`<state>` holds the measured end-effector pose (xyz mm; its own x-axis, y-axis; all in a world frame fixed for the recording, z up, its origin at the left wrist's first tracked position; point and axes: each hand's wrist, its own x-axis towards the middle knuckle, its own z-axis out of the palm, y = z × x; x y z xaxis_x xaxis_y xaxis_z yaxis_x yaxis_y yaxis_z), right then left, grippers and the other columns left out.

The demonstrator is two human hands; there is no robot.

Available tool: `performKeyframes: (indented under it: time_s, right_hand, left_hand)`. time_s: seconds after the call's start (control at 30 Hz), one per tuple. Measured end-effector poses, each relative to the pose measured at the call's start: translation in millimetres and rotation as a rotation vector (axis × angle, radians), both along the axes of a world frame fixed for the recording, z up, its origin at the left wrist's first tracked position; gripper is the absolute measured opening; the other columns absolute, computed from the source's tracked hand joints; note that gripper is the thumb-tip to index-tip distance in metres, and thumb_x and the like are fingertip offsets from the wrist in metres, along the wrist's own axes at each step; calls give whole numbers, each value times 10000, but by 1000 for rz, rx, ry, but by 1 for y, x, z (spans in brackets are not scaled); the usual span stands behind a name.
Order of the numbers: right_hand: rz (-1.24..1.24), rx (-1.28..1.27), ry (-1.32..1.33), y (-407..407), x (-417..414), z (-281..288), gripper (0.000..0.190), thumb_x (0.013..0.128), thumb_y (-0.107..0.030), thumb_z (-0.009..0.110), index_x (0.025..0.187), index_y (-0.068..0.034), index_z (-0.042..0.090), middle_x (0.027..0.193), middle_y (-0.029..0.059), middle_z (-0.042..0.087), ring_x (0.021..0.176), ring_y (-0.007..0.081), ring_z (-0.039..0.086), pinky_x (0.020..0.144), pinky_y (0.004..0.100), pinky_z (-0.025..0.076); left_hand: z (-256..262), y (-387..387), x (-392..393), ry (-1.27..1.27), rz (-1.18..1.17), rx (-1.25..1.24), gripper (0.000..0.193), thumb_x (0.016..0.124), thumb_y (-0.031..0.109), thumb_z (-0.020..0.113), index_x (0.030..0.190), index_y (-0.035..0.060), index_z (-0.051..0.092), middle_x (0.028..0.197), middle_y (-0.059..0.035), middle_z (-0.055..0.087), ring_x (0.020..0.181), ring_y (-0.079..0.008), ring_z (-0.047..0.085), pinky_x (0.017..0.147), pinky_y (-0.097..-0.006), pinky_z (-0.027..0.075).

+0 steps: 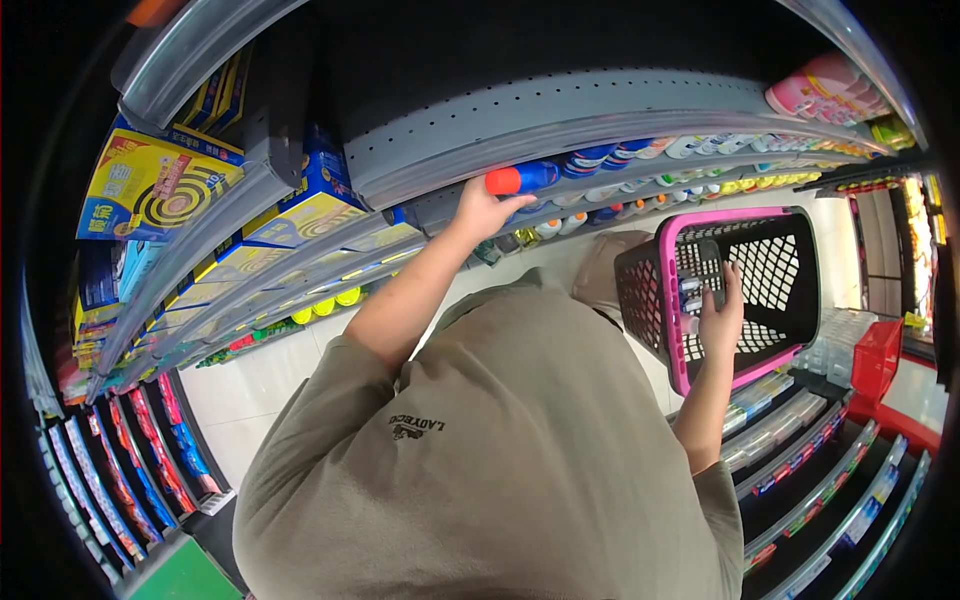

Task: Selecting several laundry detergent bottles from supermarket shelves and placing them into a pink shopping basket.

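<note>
My left hand (484, 214) is reached out to the shelf front and closed around a blue bottle with a red cap (523, 178). The bottle shows level with the shelf edge, beside a row of similar blue bottles (589, 160). My thumb runs along its lower side; the other fingers are mostly hidden. At my right side, my right hand (721, 319) grips the dark handle (709, 262) of a black mesh shopping basket with a pink rim (667, 300). A few small items (690, 292) lie inside the basket, partly hidden by the hand and handle.
Yellow and blue mosquito coil boxes (165, 184) fill the shelves at left. Clear shelf-edge strips (480, 154) stick out before me. Pink bottles (829, 90) stand at upper right. More shelving (810, 457) and a red bin (877, 360) lie behind at right.
</note>
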<state>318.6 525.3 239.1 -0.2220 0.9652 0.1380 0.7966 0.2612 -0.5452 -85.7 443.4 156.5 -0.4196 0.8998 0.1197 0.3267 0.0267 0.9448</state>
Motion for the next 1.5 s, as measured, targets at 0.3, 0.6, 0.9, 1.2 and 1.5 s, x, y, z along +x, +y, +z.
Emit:
performKeyframes:
  time_s: [0.3,0.6,0.9,1.2,1.5]
  right_hand:
    - [586,-8,374,-34,-115,79,445,792,-66,676,1223,-29,570,1282,160,583,1188,311,559,995,376,434]
    - [630,57,257,-47,-130,106,531,726,-216,776,1187,-64,561,1120,152,634,1018,349,611,860,406,499]
    - [390,-170,668,-7,-24,142,482,662,42,787,1108,3,610,1123,121,623,1061,235,604,933,345,472]
    - [334,-29,209,84,58,107,436,713,61,716,1132,-12,621,1104,110,608,1025,224,594,917,317,457]
    - [272,-93,-79,157,95,-74,391,747,-4,709,1112,-54,579,1060,159,641,984,354,618,846,388,488]
  left_hand:
    - [87,-25,23,290,-242,274,660,600,266,888,1159,53,610,1179,-133,637,1082,-317,610,919,-389,487]
    - [124,-13,94,294,-477,162,557,581,285,856,1031,29,651,1037,-159,668,960,-326,646,837,-402,513]
    - [135,9,111,107,-616,86,770,649,186,859,1318,50,502,1330,-126,542,1217,-253,537,1029,-376,417]
    - [77,-25,89,-148,-301,-148,644,747,141,805,1311,68,502,1344,-89,538,1228,-220,529,1024,-384,414]
    - [52,-64,99,-289,-70,-175,563,808,19,723,1311,43,472,1344,-103,532,1211,-227,541,1021,-373,419]
